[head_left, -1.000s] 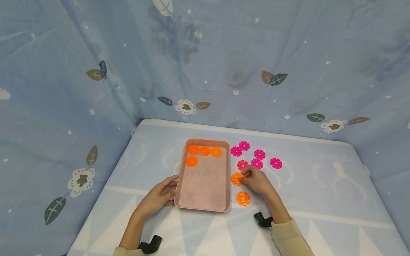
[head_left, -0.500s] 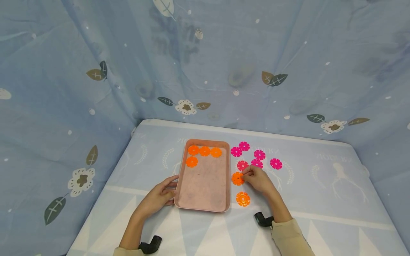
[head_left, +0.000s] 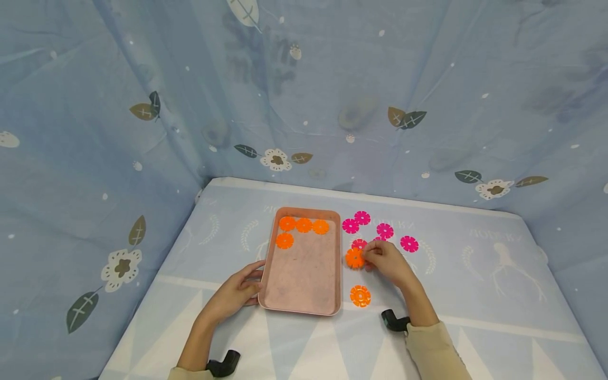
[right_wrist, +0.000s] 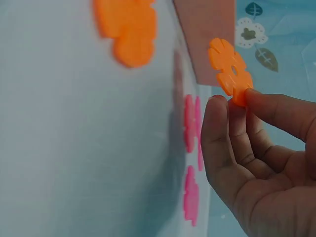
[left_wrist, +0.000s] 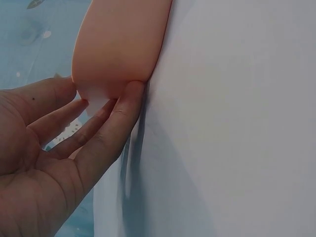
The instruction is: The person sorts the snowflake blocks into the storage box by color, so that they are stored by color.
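A pink rectangular tray lies on the table in the head view, with several orange snowflake discs at its far end. My left hand rests at the tray's left side; in the left wrist view its extended fingers touch the outside of the tray wall. Right of the tray, my right hand pinches an orange interlocking snowflake disc by its edge between thumb and fingers, tilted up off the table. Another orange disc lies nearer to me, beside the tray's right edge.
Several magenta discs lie on the table to the right of the tray, some touching. A red-pink disc is partly covered behind the held one. Patterned blue cloth hangs behind the table. Black wrist mounts sit below both hands.
My right hand has lifted the orange disc from the table and moved it slightly away from me. The left hand and tray stay where they were.
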`<state>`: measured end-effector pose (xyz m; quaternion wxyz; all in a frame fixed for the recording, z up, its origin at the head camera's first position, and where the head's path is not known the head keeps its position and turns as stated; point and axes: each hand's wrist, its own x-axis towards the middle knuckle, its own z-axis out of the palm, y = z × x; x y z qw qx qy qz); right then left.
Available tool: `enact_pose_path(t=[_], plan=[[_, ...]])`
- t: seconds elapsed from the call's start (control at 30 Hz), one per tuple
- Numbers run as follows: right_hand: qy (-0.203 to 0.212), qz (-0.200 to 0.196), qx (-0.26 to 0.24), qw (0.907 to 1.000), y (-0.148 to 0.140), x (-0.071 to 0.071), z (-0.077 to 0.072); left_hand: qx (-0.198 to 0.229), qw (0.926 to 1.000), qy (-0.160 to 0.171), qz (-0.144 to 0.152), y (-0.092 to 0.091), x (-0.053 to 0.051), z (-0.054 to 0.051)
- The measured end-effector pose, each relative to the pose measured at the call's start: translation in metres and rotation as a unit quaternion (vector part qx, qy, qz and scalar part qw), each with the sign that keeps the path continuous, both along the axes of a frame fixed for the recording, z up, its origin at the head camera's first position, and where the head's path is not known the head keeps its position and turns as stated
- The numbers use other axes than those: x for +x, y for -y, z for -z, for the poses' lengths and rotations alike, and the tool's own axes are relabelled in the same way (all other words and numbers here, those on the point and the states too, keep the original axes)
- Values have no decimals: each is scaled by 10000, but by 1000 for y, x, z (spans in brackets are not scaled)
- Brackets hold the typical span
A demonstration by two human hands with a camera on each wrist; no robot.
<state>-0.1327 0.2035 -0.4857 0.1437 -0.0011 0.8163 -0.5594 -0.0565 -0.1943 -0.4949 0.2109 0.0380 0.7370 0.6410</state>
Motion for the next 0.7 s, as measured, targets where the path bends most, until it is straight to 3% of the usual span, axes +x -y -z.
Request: enact_pose_path(t=[0.3, 0.7], plan=[[-121, -72, -56, 9999, 8, -17, -21, 25, 10000, -12, -3, 0, 0, -1], [-235, -407, -346, 9983, 39, -38, -48, -9, 10000, -39, 20, 1, -1, 3]])
